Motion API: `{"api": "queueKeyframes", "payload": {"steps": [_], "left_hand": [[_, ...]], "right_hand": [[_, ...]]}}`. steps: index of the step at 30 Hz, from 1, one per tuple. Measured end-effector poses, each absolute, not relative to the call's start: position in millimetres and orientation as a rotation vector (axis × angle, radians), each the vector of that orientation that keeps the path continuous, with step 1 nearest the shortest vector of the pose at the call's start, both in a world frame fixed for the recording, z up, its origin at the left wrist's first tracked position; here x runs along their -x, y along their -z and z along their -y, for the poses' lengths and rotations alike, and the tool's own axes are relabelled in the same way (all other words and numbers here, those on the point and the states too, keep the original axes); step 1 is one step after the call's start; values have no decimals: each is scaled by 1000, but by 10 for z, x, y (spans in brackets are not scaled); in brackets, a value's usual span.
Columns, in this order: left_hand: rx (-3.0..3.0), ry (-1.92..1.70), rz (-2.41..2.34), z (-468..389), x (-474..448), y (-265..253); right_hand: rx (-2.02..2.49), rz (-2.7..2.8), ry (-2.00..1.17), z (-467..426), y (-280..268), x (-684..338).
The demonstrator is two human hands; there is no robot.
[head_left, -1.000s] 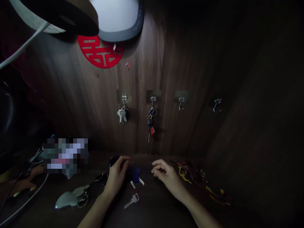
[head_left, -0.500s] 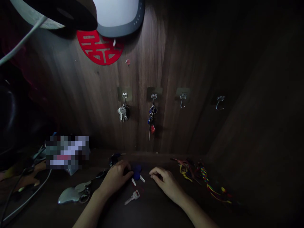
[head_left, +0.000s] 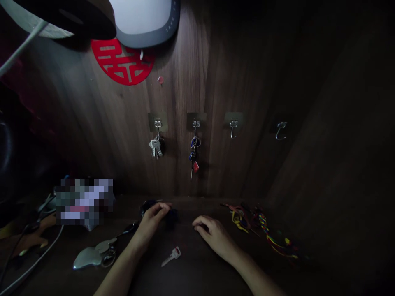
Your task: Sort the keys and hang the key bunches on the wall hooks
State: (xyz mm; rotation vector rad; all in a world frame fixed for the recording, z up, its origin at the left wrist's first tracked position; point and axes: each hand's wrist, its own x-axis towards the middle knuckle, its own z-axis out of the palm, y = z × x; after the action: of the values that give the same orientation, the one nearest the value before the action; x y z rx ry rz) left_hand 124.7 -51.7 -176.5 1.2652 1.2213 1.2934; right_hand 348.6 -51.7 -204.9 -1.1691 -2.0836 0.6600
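My left hand (head_left: 156, 214) is raised just above the dark wooden surface, thumb and forefinger pinched on the blue-headed keys (head_left: 173, 218), which show only as a dark blue, blurred shape beside the fingertips. My right hand (head_left: 211, 232) rests on the surface to the right, loosely curled, thumb and fingers apart, holding nothing. Between my forearms lies a single silver key (head_left: 171, 256) with a reddish mark on its head. A silver key fob with a ring (head_left: 89, 258) sits left of my left forearm.
On the back panel hang several metal hooks; a silver key bunch (head_left: 156, 148) and a key set with blue and red tags (head_left: 194, 154) hang from two. Colourful braided cords (head_left: 265, 230) lie at right. A blurred-out package (head_left: 84, 201) and a white cable (head_left: 40, 259) are at left.
The blue-headed keys have left the surface, taken up by my left hand, which has risen slightly. My right hand has hardly moved. The whole view has shifted a little.
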Motion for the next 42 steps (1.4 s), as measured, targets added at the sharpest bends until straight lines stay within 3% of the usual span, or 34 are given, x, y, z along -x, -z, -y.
{"api": "queueKeyframes", "payload": {"steps": [8,19,42], "left_hand": [[-930,-1237,-943,560,-1313,1803],[-1020,-1004,-787,679,-1466,1804],[-1201,-926,-788,724,-1485,1751]], "right_hand": [[1088,2020,-640,552,1988,-3472],[984,1804,-483,630,1901,-3385],[945,1494,-828,623,1850,-3284]]}}
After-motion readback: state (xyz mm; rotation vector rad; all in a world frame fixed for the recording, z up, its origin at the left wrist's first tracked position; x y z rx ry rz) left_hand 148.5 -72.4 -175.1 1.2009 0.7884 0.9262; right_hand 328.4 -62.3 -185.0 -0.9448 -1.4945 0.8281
